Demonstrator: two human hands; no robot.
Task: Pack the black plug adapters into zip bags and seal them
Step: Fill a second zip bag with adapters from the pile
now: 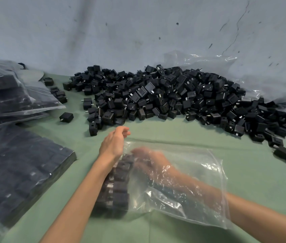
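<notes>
Head view: you work a part-filled zip bag [200,172] on the green table cover [156,130], at 6 o'clock in the frame.
Right hand [149,158]: deep inside the bag and blurred behind the film. Whether it holds an adapter cannot be told.
Left hand [113,143]: outside, at the bag's 10 o'clock corner, with fingers loosely curled and nothing visible in them.
Packed rows [117,186]: black plug adapters line the bag's 9 o'clock edge.
Loose pile [173,95]: heaped against the wall from 12 to 3 o'clock.
Filled bags [16,172]: stacked at 9 o'clock.
Handling: the adapters look hard, boxy and light singly, so pinch them across the flat sides (the metal prongs could snag the film). The bag is thin, limp and likely slippery. Once full it should be heavy, so hold it by the stiffer zip lip and support it from below.
</notes>
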